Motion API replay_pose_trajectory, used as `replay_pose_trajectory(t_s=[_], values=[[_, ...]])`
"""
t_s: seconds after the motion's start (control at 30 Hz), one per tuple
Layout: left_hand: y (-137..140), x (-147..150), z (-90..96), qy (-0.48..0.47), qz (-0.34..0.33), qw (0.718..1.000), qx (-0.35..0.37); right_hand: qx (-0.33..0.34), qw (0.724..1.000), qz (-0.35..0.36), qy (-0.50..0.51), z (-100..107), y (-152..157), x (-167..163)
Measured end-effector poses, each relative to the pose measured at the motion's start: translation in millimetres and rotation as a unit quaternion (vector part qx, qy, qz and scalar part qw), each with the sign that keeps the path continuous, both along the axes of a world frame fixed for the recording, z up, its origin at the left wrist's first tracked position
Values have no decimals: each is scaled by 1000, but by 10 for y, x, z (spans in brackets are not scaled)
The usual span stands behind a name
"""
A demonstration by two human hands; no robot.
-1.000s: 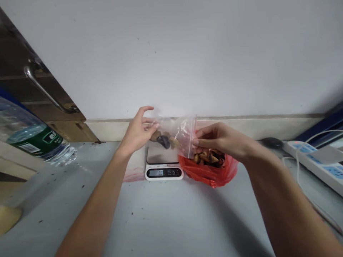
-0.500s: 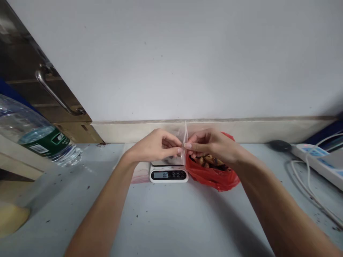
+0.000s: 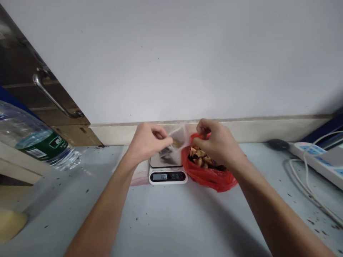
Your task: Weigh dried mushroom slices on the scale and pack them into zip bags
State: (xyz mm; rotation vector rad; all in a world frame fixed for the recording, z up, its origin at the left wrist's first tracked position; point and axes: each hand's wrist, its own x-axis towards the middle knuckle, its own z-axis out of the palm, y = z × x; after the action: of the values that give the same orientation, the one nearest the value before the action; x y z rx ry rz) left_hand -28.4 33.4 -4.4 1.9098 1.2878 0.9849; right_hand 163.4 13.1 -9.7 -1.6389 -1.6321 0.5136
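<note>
left hand [image 3: 147, 140]: fingers curled, pinching | right hand [image 3: 216, 142]: fingers curled, pinching | both forearms outstretched

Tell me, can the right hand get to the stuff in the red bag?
Probably yes: the right hand hovers just above the red bag, whose mouth gapes open with nothing covering it.

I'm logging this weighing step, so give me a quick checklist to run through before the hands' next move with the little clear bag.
1. Clear bag held by both the left hand and the right hand: ok.
2. Bag resting fully on the scale: cannot tell.
3. Scale display lit with a reading: ok; digits too small to trust.
4. Bag's zip closed: cannot tell.
5. Red bag off the scale platform: cannot tell.
</note>
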Motion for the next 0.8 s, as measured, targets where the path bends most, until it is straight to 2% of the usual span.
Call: replay_pose_trajectory(t_s=[0.03,0.1,0.2,0.3,0.43,0.6,0.7,0.8], values=[[-20,36,-11,0,-11,1000,6,22,1000,9,-8,7,-15,-27],[-64,113,-37,0,-49,998,26,13,998,63,-21,13,-47,-58],[-118,184,-62,0,-90,992,84,-67,986,151,-27,6,-76,-28],[-131,179,-54,8,-112,986,126,-137,971,195,29,-4,-73,54],[-110,144,-33,19,-119,983,138,-82,973,207,67,-13,-53,125],[-110,142,-35,26,-143,978,150,-160,969,190,-4,-13,-65,121],[-115,151,-42,37,-158,973,162,-172,970,171,-31,0,-79,117],[-93,156,-57,43,-146,974,168,-178,972,153,-12,-3,-75,143]])
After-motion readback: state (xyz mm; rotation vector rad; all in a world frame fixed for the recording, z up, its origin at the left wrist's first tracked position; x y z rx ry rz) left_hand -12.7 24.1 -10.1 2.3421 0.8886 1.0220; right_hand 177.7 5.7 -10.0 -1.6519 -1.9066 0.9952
